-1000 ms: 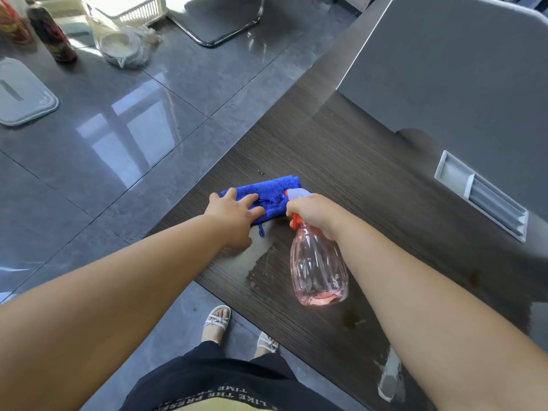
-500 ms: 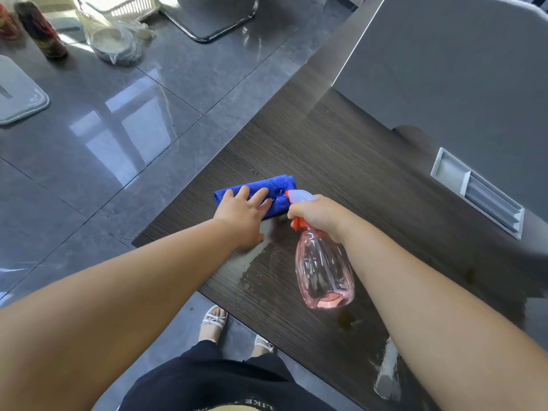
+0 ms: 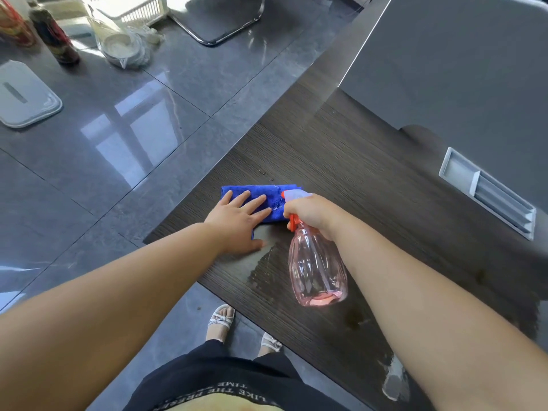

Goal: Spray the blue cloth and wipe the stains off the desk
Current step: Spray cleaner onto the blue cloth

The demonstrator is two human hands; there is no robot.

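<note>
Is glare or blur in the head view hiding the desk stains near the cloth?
Head view: sharp throughout; window glare lies on the floor tiles; a wet sheen on the desk beside the spray bottle masks the grain there; the dark stain below the bottle reads clearly.

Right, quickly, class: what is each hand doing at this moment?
Left hand: open, fingers straight, pressing flat on the blue cloth.
Right hand: closed round the neck of the pink spray bottle, holding it.
</note>
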